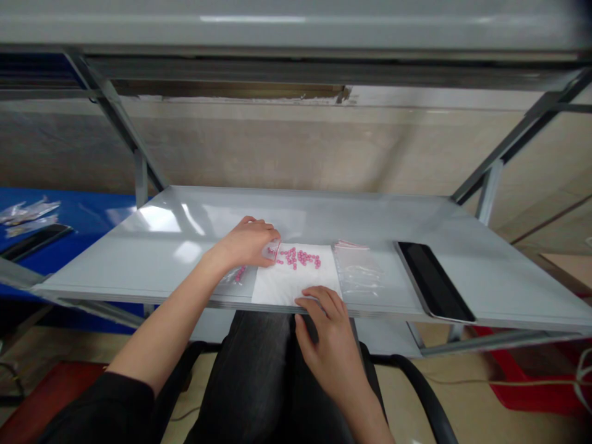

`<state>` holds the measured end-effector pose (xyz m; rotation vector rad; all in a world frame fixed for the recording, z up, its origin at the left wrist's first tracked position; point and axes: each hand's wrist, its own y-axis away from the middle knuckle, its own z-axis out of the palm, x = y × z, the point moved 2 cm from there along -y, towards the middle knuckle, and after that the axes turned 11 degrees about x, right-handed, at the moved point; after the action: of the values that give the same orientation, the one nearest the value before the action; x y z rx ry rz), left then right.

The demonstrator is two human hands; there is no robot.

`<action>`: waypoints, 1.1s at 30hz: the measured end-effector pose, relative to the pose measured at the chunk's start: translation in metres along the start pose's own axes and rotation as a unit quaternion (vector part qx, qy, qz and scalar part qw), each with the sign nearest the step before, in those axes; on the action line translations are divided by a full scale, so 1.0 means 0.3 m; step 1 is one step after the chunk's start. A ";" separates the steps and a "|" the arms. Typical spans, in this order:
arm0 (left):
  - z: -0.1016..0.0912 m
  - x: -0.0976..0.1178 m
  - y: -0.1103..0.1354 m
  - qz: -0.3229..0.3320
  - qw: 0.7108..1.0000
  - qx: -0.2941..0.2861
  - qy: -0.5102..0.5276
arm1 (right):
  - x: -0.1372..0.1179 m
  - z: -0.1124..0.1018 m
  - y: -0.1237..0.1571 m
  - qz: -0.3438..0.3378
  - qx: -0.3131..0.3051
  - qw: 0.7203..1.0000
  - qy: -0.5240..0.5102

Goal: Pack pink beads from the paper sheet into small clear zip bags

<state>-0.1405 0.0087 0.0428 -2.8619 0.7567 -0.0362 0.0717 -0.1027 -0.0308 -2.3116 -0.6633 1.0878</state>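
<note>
Right hand (326, 351) on shelf (115, 259); left hand (245, 243) pinches one zip bag (272, 251).

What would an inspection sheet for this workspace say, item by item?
Surface: glossy pale grey shelf board on a metal frame.
Job's things: pink round beads on a white paper sheet; small plastic zip bag at the sheet's far left corner; plastic bag of pink beads under the left wrist.
Clutter: stack of plastic zip bags; black tablet.
Hands: left hand holds the small plastic zip bag; right hand touches the sheet's near edge, holding nothing.
Cables: thin yellowish cable on the floor.
Surroundings: blue table at left; red crate at lower right.
</note>
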 end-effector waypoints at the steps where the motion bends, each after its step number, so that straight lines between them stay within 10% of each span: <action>1: -0.001 0.003 -0.002 0.000 1.000 0.000 -0.005 | 0.000 0.000 0.000 0.001 0.000 1.000 -0.001; 33: -0.029 0.056 -0.030 -0.049 0.998 -0.021 -0.044 | 0.005 -0.001 0.009 -0.001 -0.009 1.000 -0.002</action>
<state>-0.1220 0.0067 0.0526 -2.9153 0.6079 0.0918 0.0733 -0.1039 -0.0332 -2.3240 -0.6784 1.0893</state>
